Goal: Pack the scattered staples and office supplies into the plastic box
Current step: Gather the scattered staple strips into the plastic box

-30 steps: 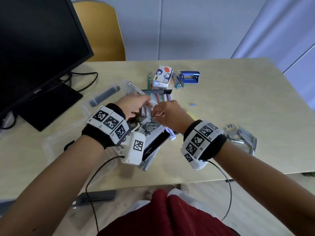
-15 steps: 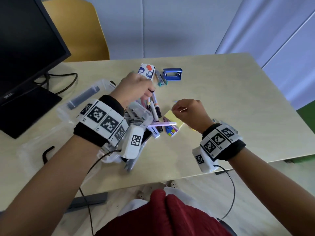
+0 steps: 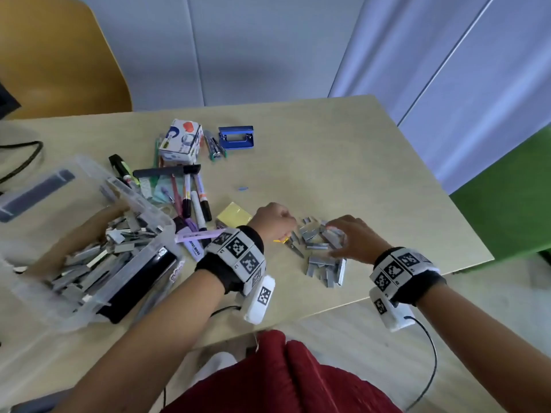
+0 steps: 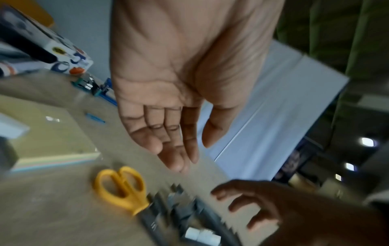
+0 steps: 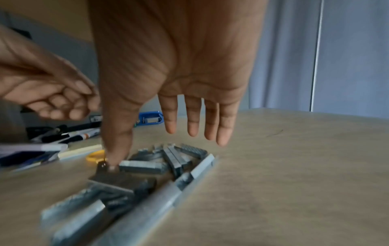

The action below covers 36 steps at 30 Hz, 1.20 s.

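A loose pile of grey staple strips [image 3: 322, 251] lies near the table's front edge, seen close in the right wrist view as staple strips [image 5: 151, 166]. My right hand [image 3: 335, 234] hovers over the pile with straight, spread fingers [image 5: 191, 119], and its thumb touches down at the pile's left edge. My left hand [image 3: 286, 226] hangs just left of the pile with its fingers [image 4: 174, 146] loosely curled, holding nothing. Yellow-handled scissors [image 4: 122, 186] lie beside the staples, under that hand. The clear plastic box [image 3: 143, 257] stands at the left with several staple strips inside.
Markers [image 3: 193, 201], a yellow sticky-note block [image 3: 234, 214], a white carton [image 3: 180, 141] and a blue hole punch [image 3: 236, 137] lie behind the hands. The table's front edge [image 3: 387, 296] runs close to the pile. A yellow chair [image 3: 59, 55] stands behind the table.
Both hands have left the box and moved right to the staple pile. The view has swung right, so the box now sits at the far left.
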### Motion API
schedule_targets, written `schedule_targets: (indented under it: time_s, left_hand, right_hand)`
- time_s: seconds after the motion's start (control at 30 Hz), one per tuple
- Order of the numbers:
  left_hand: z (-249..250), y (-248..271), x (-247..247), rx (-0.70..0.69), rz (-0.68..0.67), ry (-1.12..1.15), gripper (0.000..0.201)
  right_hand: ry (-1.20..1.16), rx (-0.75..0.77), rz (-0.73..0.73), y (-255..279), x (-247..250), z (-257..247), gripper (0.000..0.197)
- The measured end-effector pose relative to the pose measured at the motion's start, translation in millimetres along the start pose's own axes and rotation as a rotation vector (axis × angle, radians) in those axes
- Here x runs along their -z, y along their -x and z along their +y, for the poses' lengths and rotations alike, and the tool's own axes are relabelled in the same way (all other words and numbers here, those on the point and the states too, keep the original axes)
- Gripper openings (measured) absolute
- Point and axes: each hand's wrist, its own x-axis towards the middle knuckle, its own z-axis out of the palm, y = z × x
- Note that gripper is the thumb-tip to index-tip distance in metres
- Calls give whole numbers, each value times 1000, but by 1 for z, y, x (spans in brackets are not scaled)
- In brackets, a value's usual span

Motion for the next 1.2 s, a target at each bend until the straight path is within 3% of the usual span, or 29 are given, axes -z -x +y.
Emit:
schedule_targets:
  time_s: [0.13, 0.23, 0.33, 0.47, 0.67, 0.8, 0.97, 1.2]
  left_hand:
    - [-5, -15, -25, -47, -32, -218, 17]
    - [-8, -20, -44, -91, -121, -426, 43]
    - [-9, -22, -60, -155, -190, -613, 58]
    - [-8, -26, -67, -208, -174, -760, 56]
    - [-10, -33, -51, -140, -60, -650, 29]
    - [-14, -40, -43, -69, 32, -597, 30]
    - [-11, -46, -44, 7, 161, -530, 40]
    - [-9, -61, -54, 12, 195, -601, 40]
  right_hand:
    - [102, -7, -95, 8, -6, 10, 113]
    - [122, 8, -117, 12, -17, 12, 123]
    - [-14, -2, -100, 4, -20, 11, 113]
    - [-190, -4, -54, -15, -23, 7, 94]
    - [-214, 34, 22, -44, -25, -5, 61]
    - [-175, -21, 123, -57, -25, -17, 47]
    - [-23, -85, 168, -68, -22, -28, 40]
    - [-50, -168, 144, -75, -18, -29, 39]
